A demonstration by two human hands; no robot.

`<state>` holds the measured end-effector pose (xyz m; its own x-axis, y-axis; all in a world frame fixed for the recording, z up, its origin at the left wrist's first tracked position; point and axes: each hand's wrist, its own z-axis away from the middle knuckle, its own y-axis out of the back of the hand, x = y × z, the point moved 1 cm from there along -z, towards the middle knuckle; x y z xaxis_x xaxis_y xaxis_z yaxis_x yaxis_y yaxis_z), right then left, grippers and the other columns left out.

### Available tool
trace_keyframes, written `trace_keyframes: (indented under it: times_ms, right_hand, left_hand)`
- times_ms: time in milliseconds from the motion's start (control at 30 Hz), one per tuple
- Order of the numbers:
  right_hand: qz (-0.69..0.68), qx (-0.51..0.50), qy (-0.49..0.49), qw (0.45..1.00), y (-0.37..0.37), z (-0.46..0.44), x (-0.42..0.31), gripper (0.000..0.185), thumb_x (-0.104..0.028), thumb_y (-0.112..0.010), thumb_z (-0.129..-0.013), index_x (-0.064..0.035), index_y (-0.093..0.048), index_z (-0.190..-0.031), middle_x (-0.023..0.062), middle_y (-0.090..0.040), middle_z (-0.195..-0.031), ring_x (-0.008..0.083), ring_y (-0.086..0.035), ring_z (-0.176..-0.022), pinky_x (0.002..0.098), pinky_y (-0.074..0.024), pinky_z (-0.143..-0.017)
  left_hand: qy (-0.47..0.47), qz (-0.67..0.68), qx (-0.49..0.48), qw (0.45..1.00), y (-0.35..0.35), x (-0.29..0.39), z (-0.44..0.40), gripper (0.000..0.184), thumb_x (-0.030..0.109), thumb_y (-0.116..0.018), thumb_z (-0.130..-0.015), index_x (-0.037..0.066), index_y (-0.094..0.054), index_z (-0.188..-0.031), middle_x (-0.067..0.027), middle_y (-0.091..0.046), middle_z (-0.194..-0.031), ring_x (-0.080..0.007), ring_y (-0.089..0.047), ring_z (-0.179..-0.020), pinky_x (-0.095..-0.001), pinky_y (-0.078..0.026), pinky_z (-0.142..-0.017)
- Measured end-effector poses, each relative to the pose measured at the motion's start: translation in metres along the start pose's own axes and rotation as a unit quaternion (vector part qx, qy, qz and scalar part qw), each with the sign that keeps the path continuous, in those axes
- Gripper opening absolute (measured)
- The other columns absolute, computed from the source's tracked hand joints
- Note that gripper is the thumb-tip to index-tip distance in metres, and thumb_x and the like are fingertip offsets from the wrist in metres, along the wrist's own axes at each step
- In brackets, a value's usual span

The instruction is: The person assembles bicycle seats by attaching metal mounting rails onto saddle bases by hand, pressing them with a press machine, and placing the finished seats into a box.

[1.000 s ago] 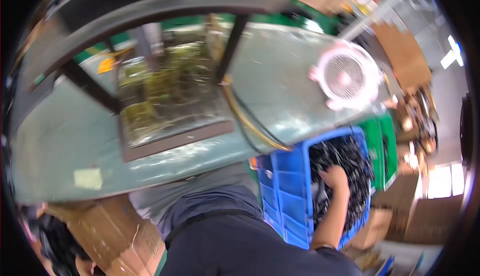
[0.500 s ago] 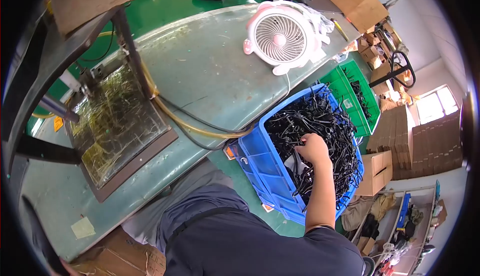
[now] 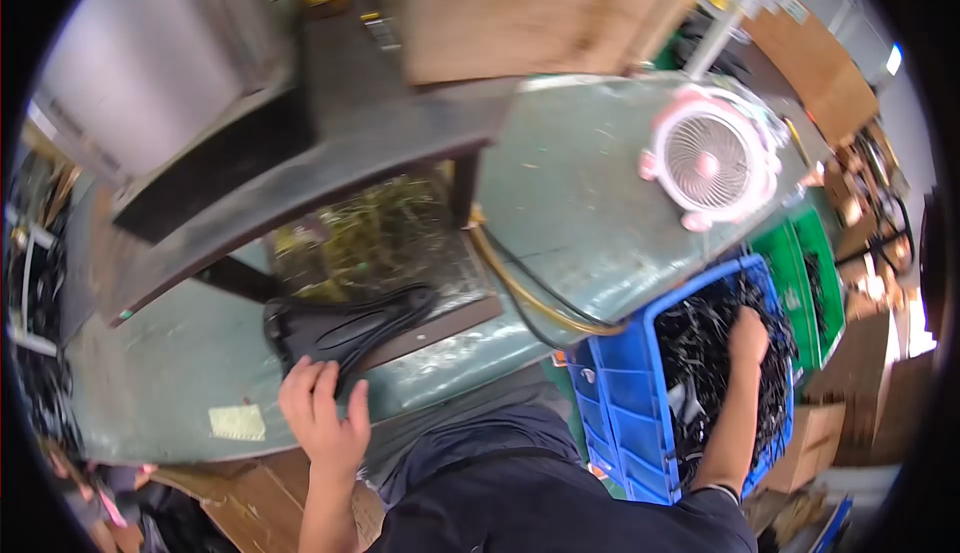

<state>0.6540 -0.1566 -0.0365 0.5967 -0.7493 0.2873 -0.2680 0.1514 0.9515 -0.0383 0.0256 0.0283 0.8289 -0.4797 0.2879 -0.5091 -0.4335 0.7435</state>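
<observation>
A black bicycle saddle [image 3: 345, 331] lies across the front edge of the metal plate [image 3: 455, 303] under a dark press frame [image 3: 330, 168]. My left hand [image 3: 325, 418] is at the saddle's near edge, fingers spread and thumb apart; whether the fingertips touch it is unclear. Over to the right, my right hand [image 3: 748, 338] is down in a blue crate [image 3: 625, 408] full of thin black strips [image 3: 700, 328]. Its fingers look curled into the pile, and their tips are hidden, so what they hold does not show.
A pink and white fan [image 3: 708, 158] stands on the green-topped table [image 3: 570, 178]. A yellowish hose and a black cable [image 3: 540, 303] run from the press toward the crate. Behind the crate is a green crate [image 3: 800, 288]; a cardboard box [image 3: 808, 443] stands beside it.
My view has swung left. My left hand has come in from the lower left edge, and the saddle now rests at the press plate. My right hand stays in the blue crate, its fingers more curled.
</observation>
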Motion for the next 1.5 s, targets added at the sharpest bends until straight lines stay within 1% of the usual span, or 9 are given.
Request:
trace_keyframes:
  times_ms: [133,300,367,500,667,967,1100,1300,1500]
  right_hand:
    - [-0.060,0.093,-0.005,0.994,0.030,0.011,0.013,0.025,-0.011,-0.047,-0.099,-0.0014,-0.069,-0.107,0.0258,-0.072,-0.100,0.0451,-0.070,-0.095,0.0538,-0.0549,-0.083]
    - [-0.028,0.162,-0.010,0.986,0.026,0.043,0.039,0.029,-0.016,-0.056,-0.103,-0.0030,-0.071,-0.124,0.0227,-0.074,-0.114,0.0414,-0.071,-0.104,0.0496,-0.0561,-0.089]
    - [-0.026,0.175,0.015,0.984,0.033,0.048,0.039,0.027,-0.019,-0.058,-0.104,-0.0033,-0.072,-0.122,0.0220,-0.075,-0.113,0.0404,-0.071,-0.103,0.0477,-0.0570,-0.088]
    - [-0.239,0.320,-0.132,0.907,0.112,0.068,0.020,0.026,-0.027,-0.060,-0.107,-0.0046,-0.074,-0.109,0.0100,-0.077,-0.090,0.0171,-0.074,-0.076,0.0372,-0.0587,-0.074]
    - [-0.166,0.124,-0.123,0.971,0.156,0.048,0.032,0.033,-0.029,-0.067,-0.095,-0.0044,-0.076,-0.116,0.0215,-0.076,-0.111,0.0413,-0.072,-0.106,0.0452,-0.0551,-0.093]
    - [-0.218,-0.124,-0.054,0.967,0.111,0.120,-0.052,0.028,-0.030,-0.077,-0.086,-0.0020,-0.077,-0.090,0.0220,-0.075,-0.089,0.0410,-0.073,-0.088,0.0462,-0.0583,-0.084]
    - [-0.090,-0.102,-0.114,0.984,0.122,0.143,-0.034,0.038,-0.039,-0.076,-0.088,-0.0009,-0.076,-0.094,0.0232,-0.075,-0.093,0.0413,-0.073,-0.094,0.0490,-0.0583,-0.085]
    - [-0.075,-0.318,-0.175,0.929,0.093,0.188,-0.032,0.058,-0.052,-0.076,-0.084,0.0046,-0.077,-0.098,0.0291,-0.075,-0.102,0.0392,-0.074,-0.103,0.0494,-0.0580,-0.091]
    - [-0.070,-0.251,-0.136,0.956,0.064,0.206,-0.039,0.035,-0.023,-0.073,-0.082,0.0088,-0.074,-0.098,0.0328,-0.073,-0.099,0.0433,-0.074,-0.098,0.0505,-0.0590,-0.090]
  left_hand:
    - [-0.043,0.349,0.001,0.936,0.040,0.004,-0.016,0.041,0.004,-0.082,-0.076,0.001,-0.067,-0.113,-0.0174,-0.065,-0.113,-0.0332,-0.069,-0.095,-0.0436,-0.056,-0.081]
    - [-0.157,0.803,-0.091,0.568,0.056,0.045,-0.068,0.023,-0.007,-0.080,-0.073,0.000,-0.070,-0.092,-0.0193,-0.068,-0.088,-0.0278,-0.064,-0.064,-0.0364,-0.050,-0.059]
    - [-0.141,0.868,-0.157,0.450,0.055,0.068,-0.088,0.018,0.016,-0.074,-0.096,0.001,-0.068,-0.105,-0.0158,-0.068,-0.094,-0.0264,-0.062,-0.063,-0.0381,-0.045,-0.053]
    - [-0.112,0.927,-0.233,0.271,0.037,0.106,-0.094,0.008,0.005,-0.067,-0.098,0.003,-0.068,-0.106,-0.0106,-0.066,-0.084,-0.0215,-0.058,-0.059,-0.0342,-0.042,-0.053]
    - [-0.153,0.923,-0.350,0.050,0.011,0.134,-0.094,0.012,0.004,-0.067,-0.095,0.003,-0.068,-0.108,-0.0086,-0.065,-0.079,-0.0203,-0.057,-0.057,-0.0342,-0.039,-0.052]
    - [-0.104,0.908,-0.406,0.024,0.016,0.150,-0.077,0.020,0.004,-0.068,-0.093,0.002,-0.066,-0.113,-0.0090,-0.068,-0.082,-0.0220,-0.063,-0.062,-0.0361,-0.042,-0.053]
    - [-0.131,0.902,-0.412,0.008,0.013,0.153,-0.079,0.016,0.003,-0.066,-0.093,0.003,-0.068,-0.110,-0.0088,-0.067,-0.081,-0.0217,-0.061,-0.061,-0.0348,-0.042,-0.053]
    - [-0.163,0.903,-0.392,0.061,0.004,0.148,-0.068,0.013,0.009,-0.068,-0.094,0.002,-0.068,-0.105,-0.0113,-0.068,-0.084,-0.0244,-0.063,-0.066,-0.0352,-0.046,-0.056]
    - [-0.135,0.896,-0.393,0.155,-0.005,0.116,-0.056,0.011,-0.002,-0.071,-0.081,-0.008,-0.072,-0.090,-0.0189,-0.069,-0.091,-0.0285,-0.062,-0.068,-0.0400,-0.046,-0.060]
